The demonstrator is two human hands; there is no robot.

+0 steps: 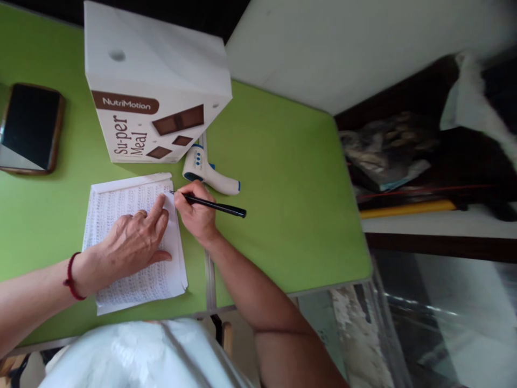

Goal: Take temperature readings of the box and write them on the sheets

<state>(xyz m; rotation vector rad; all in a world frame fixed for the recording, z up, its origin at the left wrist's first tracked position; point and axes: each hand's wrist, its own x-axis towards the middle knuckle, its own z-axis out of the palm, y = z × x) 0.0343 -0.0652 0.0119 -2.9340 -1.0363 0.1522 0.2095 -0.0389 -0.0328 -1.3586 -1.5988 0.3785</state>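
A sheaf of white paper (133,293) covered in rows of small handwriting lies on the green table. My left hand (135,237) rests on it with fingers stretched out, the index finger pointing at the upper right of the page. At that same corner, my right hand (197,213) is closed round a black pen (220,206). The pen's tip is at the paper's right edge, close to my left index fingertip. Just beyond my right hand lies a white and blue infrared thermometer (212,175) on its side.
A white NutriMotion box (157,70) stands behind the paper. On the far left lies a dark phone (32,126) in a brown case. The green table (283,188) ends at the right, beside a dark shelf holding a plastic bag (388,151).
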